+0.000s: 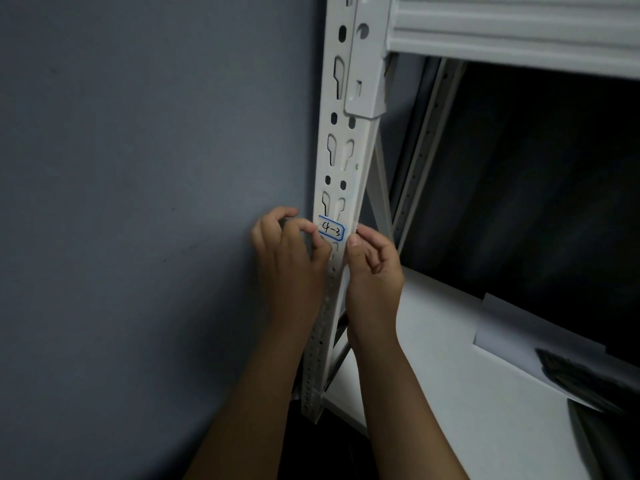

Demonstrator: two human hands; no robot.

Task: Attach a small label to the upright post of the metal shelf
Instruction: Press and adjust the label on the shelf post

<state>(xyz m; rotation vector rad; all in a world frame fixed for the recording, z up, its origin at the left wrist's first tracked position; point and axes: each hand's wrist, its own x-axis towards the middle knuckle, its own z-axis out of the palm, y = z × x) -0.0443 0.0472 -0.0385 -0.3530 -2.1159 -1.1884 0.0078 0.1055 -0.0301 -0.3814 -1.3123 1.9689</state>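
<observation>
A white slotted upright post (341,161) of the metal shelf runs down the middle of the view. A small white label (331,229) with a blue border, hand-marked "4-3", lies across the post's front face. My left hand (292,258) has its fingers curled, and its index finger and thumb touch the label's left edge. On the other side, my right hand (372,268) pinches the label's right edge at the post's corner with thumb and forefinger. Part of the label's left end is hidden behind my fingertips.
A grey-blue wall (138,202) fills the left side. A white shelf beam (512,32) crosses the top right. Below it is a white shelf board (450,358) with a sheet of paper (512,334) and a dark object (588,379) at the right.
</observation>
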